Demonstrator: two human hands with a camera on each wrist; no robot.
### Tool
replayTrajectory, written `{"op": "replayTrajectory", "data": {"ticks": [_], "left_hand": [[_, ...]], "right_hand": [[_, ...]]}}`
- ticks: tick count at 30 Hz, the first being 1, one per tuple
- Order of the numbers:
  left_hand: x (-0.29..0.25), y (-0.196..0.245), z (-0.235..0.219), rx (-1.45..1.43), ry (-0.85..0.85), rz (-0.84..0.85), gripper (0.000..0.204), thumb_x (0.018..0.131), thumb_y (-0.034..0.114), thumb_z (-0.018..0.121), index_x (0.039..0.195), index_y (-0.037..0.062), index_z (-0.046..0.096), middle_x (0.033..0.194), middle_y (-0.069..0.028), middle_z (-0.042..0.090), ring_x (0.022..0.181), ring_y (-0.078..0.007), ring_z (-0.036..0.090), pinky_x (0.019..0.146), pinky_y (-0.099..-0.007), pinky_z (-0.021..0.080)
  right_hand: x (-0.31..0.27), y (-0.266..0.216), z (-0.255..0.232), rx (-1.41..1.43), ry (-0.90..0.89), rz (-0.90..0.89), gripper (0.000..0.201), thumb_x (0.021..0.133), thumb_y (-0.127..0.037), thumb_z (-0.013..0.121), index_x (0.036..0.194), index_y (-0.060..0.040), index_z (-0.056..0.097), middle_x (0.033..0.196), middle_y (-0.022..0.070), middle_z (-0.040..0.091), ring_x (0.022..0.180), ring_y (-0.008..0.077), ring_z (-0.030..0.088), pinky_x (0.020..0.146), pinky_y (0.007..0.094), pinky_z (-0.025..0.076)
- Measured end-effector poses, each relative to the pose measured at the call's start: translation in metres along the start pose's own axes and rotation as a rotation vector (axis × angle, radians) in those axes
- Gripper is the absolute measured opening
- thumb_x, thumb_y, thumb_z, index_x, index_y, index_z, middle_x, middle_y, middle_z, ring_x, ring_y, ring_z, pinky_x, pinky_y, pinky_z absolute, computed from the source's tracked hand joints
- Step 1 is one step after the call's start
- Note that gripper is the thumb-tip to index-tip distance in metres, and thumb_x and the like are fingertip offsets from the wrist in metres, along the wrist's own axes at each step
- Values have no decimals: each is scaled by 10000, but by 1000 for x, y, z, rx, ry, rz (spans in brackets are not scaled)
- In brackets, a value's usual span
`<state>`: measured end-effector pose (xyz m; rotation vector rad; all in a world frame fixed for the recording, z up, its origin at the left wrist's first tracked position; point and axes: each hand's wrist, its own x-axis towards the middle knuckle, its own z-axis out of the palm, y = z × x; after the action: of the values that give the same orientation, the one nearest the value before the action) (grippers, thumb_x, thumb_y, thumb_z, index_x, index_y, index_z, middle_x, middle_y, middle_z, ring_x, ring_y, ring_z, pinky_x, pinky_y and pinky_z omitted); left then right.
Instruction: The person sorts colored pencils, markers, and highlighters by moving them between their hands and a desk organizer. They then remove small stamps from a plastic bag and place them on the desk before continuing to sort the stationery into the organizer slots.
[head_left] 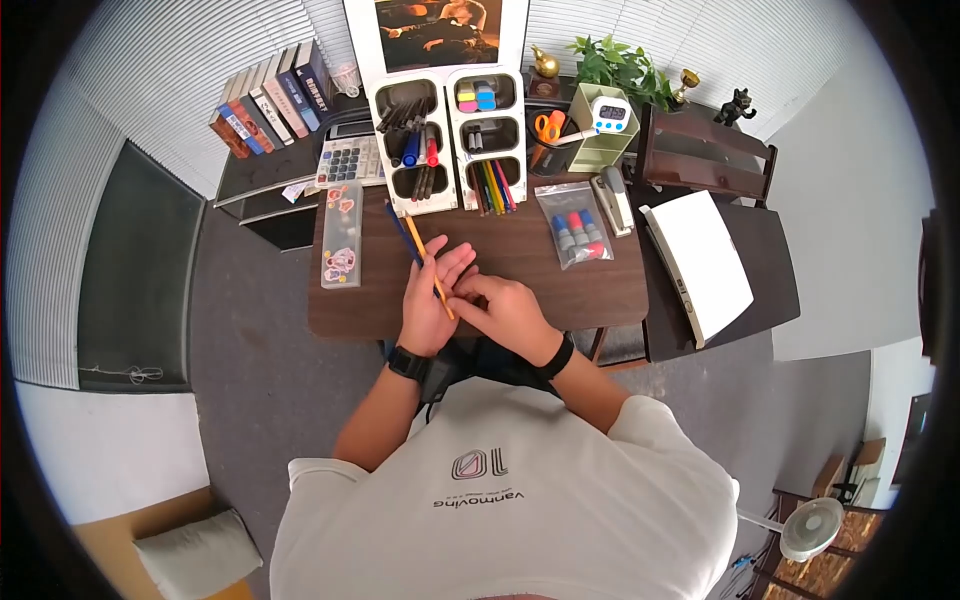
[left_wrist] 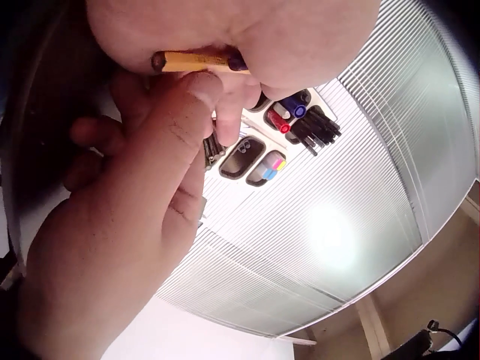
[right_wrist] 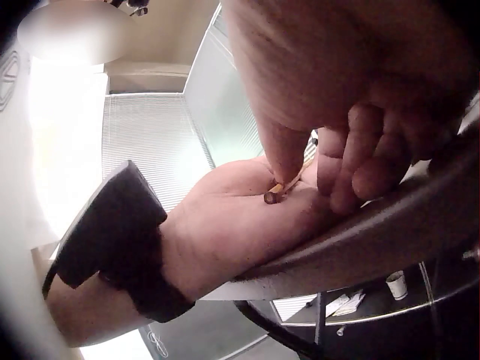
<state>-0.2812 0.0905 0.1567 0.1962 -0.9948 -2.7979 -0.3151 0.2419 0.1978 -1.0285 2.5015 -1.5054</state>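
Note:
A yellow pencil (head_left: 434, 275) and a dark blue pencil (head_left: 398, 222) lie slantwise along the palm of my left hand (head_left: 424, 312), which faces up near the table's front edge. Their far ends stick out past the thumb, and the palm and thumb base hold them. My right hand (head_left: 510, 312) reaches in from the right. Its thumb touches the yellow pencil close to its blunt brown end, as the left wrist view shows, while its fingers (right_wrist: 367, 169) are loosely bent beside the left palm.
Beyond the hands stands a white organizer (head_left: 447, 185) with pens and colored pencils. A sticker-covered pencil case (head_left: 341, 240) lies left. To the right are a bag of markers (head_left: 578, 228), a stapler (head_left: 614, 200) and a green holder (head_left: 598, 150) with a timer (head_left: 610, 115).

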Motion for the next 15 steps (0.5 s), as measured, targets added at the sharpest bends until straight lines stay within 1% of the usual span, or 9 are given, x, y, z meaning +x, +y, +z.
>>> {"op": "replayTrajectory", "data": {"ticks": [2,6,8,9,11,12,13,14,15], "left_hand": [[2,0,2,-5,-5,13,409,1155,335,335,1473,92,421,1383,-168,625,1335,-287,567,1157,-493,453],[5,-5,-3,-7,-8,49,390,1150,331,368,1441,80,432,1300,-168,656,1272,-285,600,1120,-473,464],[0,-3,1,-19,-41,67,397,1149,344,376,1445,85,432,1280,-160,665,1260,-282,606,1110,-470,468],[-1,-1,4,-42,-9,42,394,1147,353,383,1446,104,444,1253,-134,675,1227,-258,618,1093,-456,475],[2,1,5,-68,17,22,391,1146,363,389,1447,122,456,1226,-108,685,1193,-235,630,1076,-441,483],[2,0,-1,-71,-2,14,384,1147,365,390,1449,142,469,1147,-68,680,1117,-193,626,1035,-412,487],[1,-1,-4,-73,-19,2,378,1147,367,391,1452,162,482,1068,-29,674,1041,-152,622,995,-382,492],[-2,5,13,-46,56,-7,361,1145,379,408,1424,182,525,819,52,537,775,-86,491,815,-308,446],[-2,4,11,-49,52,-11,361,1145,379,408,1424,182,525,819,52,537,775,-86,491,815,-308,446]], "right_hand": [[2,-7,-3,5,-69,28,190,878,-194,800,973,-42,739,858,102,732,710,239,711,655,341,569],[0,3,3,-4,-61,33,189,874,-173,802,967,-28,726,884,110,740,727,246,718,679,340,581],[2,6,0,51,91,-11,141,878,-153,778,955,-50,722,879,101,741,725,260,719,674,365,581],[2,5,-5,50,93,-14,141,878,-153,778,955,-50,722,879,101,741,725,260,719,674,365,581],[3,-3,-26,109,309,-19,142,886,-79,770,1014,-27,736,928,134,749,753,225,731,687,324,581],[1,-5,-38,140,353,9,182,902,-45,766,1079,-11,747,968,148,756,801,178,735,696,289,578],[2,-6,-50,164,408,-32,180,931,-37,742,1108,-7,750,971,114,764,826,133,721,710,265,572],[1,-7,-61,262,426,4,179,944,-31,728,1120,-5,750,969,100,762,826,124,713,725,257,569],[1,-6,-71,360,445,34,179,957,-24,713,1131,-3,750,967,87,760,826,114,706,740,249,567]]}}
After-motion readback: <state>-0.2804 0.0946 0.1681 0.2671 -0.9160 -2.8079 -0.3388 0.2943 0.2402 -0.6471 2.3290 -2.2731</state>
